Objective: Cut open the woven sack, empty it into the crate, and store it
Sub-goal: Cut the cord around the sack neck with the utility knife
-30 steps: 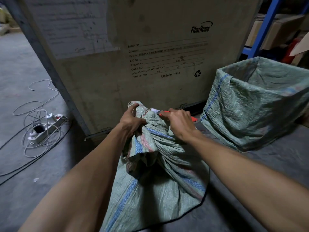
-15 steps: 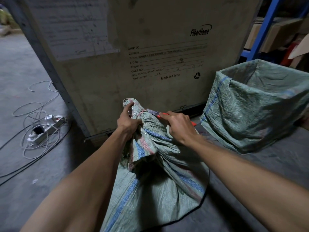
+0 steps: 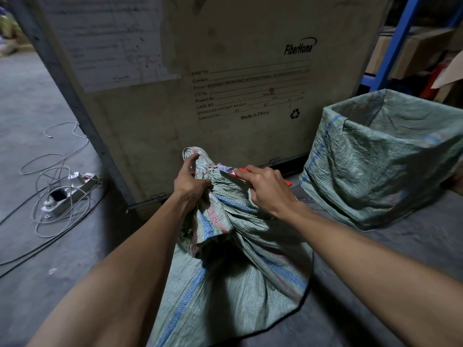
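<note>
My left hand [image 3: 191, 182] is clenched around the bunched, tied neck of the woven sack [image 3: 233, 266] at the centre of the frame, thumb raised against the top of the bundle. My right hand [image 3: 266, 190] is closed around an orange-handled utility knife [image 3: 231, 170], forefinger stretched along its spine, and the short blade touches the red string binding the neck, just right of my left thumb. The sack itself, green with blue and red stripes, sags from that neck down to the floor in the lower middle of the frame, full and creased. Right behind my hands stands a big wooden shipping crate [image 3: 225, 71] printed "FiberHome", filling the upper centre. At the right, near the sack but apart from it, I see a second woven bag [image 3: 375, 161] standing open like a bin. In the upper right, blue shelving [image 3: 398, 38] carries cardboard boxes. At the left, on the concrete floor [image 3: 30, 101], a white power strip [image 3: 70, 189] lies among looped cables.
</note>
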